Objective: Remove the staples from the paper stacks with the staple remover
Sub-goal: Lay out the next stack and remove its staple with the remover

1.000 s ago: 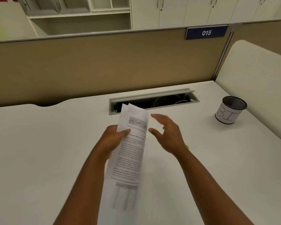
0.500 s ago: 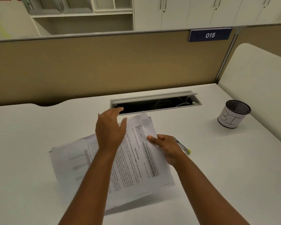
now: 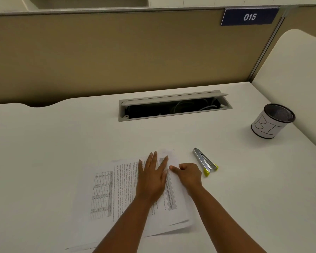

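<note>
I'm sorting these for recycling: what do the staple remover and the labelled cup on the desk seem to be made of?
The slim silver staple remover with yellow-green tips looks like shiny metal, judging by its bright reflections; the tips look like plastic. The round black cup appears to be wire mesh, its fine grid showing inside the rim; the white hand-lettered wrap round it looks like matte paper.

- One paper stack (image 3: 117, 189), printed sheets lying on the surface (image 3: 44, 152) (how many sheets it holds cannot be told).
- One staple remover (image 3: 205, 162), metal with yellow-green tips, just right of the stack.
- One mesh cup (image 3: 271, 121) with a white label, at the far right.
- One cable tray (image 3: 173, 106) set into the surface, its lid raised.
- One blue number plate (image 3: 249, 17) reading 015 on the partition.
- Two hands: one left hand (image 3: 152, 178), one right hand (image 3: 188, 177).
</note>
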Available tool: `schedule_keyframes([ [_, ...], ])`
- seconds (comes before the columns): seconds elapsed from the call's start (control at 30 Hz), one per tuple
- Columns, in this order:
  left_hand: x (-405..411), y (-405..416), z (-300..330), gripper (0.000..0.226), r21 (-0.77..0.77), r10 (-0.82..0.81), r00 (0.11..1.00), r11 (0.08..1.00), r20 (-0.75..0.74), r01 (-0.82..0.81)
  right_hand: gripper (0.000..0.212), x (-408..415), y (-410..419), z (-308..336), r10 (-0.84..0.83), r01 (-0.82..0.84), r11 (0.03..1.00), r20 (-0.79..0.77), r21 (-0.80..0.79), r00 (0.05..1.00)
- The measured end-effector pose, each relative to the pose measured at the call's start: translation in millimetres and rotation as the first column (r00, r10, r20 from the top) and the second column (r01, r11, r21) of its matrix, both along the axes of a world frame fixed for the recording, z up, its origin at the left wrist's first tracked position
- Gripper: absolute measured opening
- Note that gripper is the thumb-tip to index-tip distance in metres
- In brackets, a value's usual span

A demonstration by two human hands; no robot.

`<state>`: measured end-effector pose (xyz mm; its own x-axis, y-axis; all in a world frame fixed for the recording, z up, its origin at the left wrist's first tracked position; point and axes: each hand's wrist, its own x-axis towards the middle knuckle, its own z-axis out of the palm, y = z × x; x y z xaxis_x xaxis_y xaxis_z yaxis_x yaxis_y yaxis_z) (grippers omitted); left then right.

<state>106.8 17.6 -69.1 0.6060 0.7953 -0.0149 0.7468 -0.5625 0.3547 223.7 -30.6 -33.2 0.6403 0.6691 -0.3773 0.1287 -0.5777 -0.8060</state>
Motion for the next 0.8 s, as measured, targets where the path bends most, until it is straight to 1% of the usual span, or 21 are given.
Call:
schedule_keyframes([
  [0.07,0,0,-4,0.047,0.017,-0.001,1.0,1.0,-0.014,0.001,0.036,6,-1,3,0.059,-0.058,0.998,0.145,-0.013,0.988],
  [0.1,0,0,-5,0.047,0.021,0.002,1.0,1.0,-0.015,-0.002,0.033,9,-2,5,0.068,-0.068,0.998,0.212,-0.005,0.975],
  [0.17,-1,1,-6,0.047,0.04,0.002,1.0,0.999,-0.011,-0.002,0.028,16,-5,10,-0.002,-0.022,0.998,0.358,0.063,0.934],
  [0.23,-2,0,-6,0.047,0.054,0.002,1.0,0.999,0.006,-0.002,0.019,27,-9,14,-0.13,0.062,0.988,0.536,0.142,0.834],
  [0.27,-2,0,-6,0.046,0.055,0.001,1.0,0.998,0.017,-0.002,0.016,32,-12,14,-0.152,0.075,0.986,0.612,0.15,0.776],
  [0.3,-2,0,-6,0.046,0.054,0.0,1.0,0.999,0.025,-0.002,0.021,37,-14,12,-0.121,0.069,0.992,0.67,0.103,0.733],
  [0.33,-2,0,-7,0.047,0.055,-0.002,1.0,0.998,0.028,0.0,0.029,42,-15,9,-0.038,0.057,0.998,0.697,-0.004,0.716],
  [0.37,-2,1,-8,0.048,0.06,-0.005,1.0,0.998,0.025,0.004,0.037,46,-17,6,0.063,0.038,0.991,0.694,-0.13,0.717],
  [0.4,-3,2,-8,0.051,0.064,-0.008,1.0,0.998,0.019,0.007,0.039,48,-17,5,0.151,0.014,0.972,0.673,-0.233,0.724],
  [0.43,-3,3,-9,0.054,0.065,-0.008,1.0,0.998,0.016,0.007,0.035,50,-17,3,0.208,-0.013,0.957,0.655,-0.289,0.726],
  [0.47,-4,3,-10,0.059,0.061,-0.005,1.0,0.998,0.013,0.005,0.029,52,-17,3,0.24,-0.039,0.95,0.646,-0.308,0.725],
  [0.53,-4,4,-11,0.067,0.047,-0.004,1.0,0.999,0.01,0.004,0.022,55,-15,5,0.25,-0.082,0.956,0.638,-0.281,0.728],
  [0.57,-4,4,-11,0.071,0.039,-0.006,1.0,0.999,0.01,0.006,0.02,57,-15,6,0.226,-0.102,0.968,0.612,-0.23,0.758],
  [0.6,-4,5,-11,0.073,0.031,-0.012,1.0,0.999,0.013,0.011,0.017,59,-14,8,0.179,-0.116,0.982,0.547,-0.149,0.818],
  [0.63,-4,6,-10,0.074,0.025,-0.021,1.0,0.999,0.02,0.021,0.015,60,-14,11,0.126,-0.115,0.992,0.42,-0.052,0.899],
  [0.67,-5,6,-10,0.073,0.021,-0.036,0.999,0.999,0.031,0.035,0.014,60,-14,15,0.09,-0.101,0.994,0.242,0.033,0.966],
  [0.7,-7,7,-10,0.072,0.021,-0.055,0.998,0.998,0.043,0.054,0.017,59,-13,19,0.09,-0.095,0.992,0.067,0.084,0.994],
  [0.73,-9,8,-9,0.07,0.019,-0.069,0.996,0.998,0.055,0.068,0.022,59,-12,22,0.126,-0.118,0.988,-0.083,0.103,0.989],
  [0.77,-10,8,-9,0.068,0.014,-0.073,0.995,0.997,0.07,0.072,0.026,60,-11,23,0.173,-0.153,0.982,-0.202,0.113,0.964],
  [0.8,-9,8,-8,0.066,0.007,-0.064,0.994,0.998,0.092,0.064,0.028,60,-10,24,0.22,-0.193,0.974,-0.279,0.12,0.935],
])
